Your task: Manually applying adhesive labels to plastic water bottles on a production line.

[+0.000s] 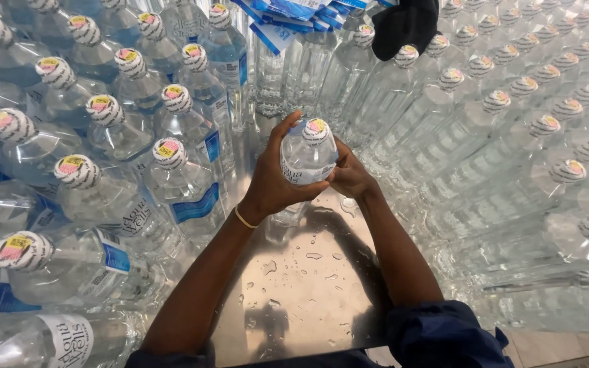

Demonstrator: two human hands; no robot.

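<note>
Hidden or unclear: the lower body of the clear plastic water bottle with the striped shrink-sealed cap [309, 153] is covered by your palms, so its base cannot be seen. Your right fingertips are tucked behind the bottle and out of sight. The stack of blue-and-white paper labels [288, 17] is cut off by the top edge. A dark gloved hand [407, 26], not yours, shows only in part at the upper right; what it grips cannot be told.

Hand pose: your left hand [275, 178] wraps the bottle from the left, thumb arched up beside the cap, fingers curled firmly around the shoulder. A thin yellow band [244, 219] sits on that wrist. Your right hand [350, 176] presses against the bottle's right side, closed onto it. Both forearms converge, blue sleeves pushed up.

Position: the bottle is held upright above the wet, shiny metal table [301, 279], in the gap between the labelled bottles on the left [172, 163] and the unlabelled bottles on the right [512, 129]. Water droplets spot the table.
</note>
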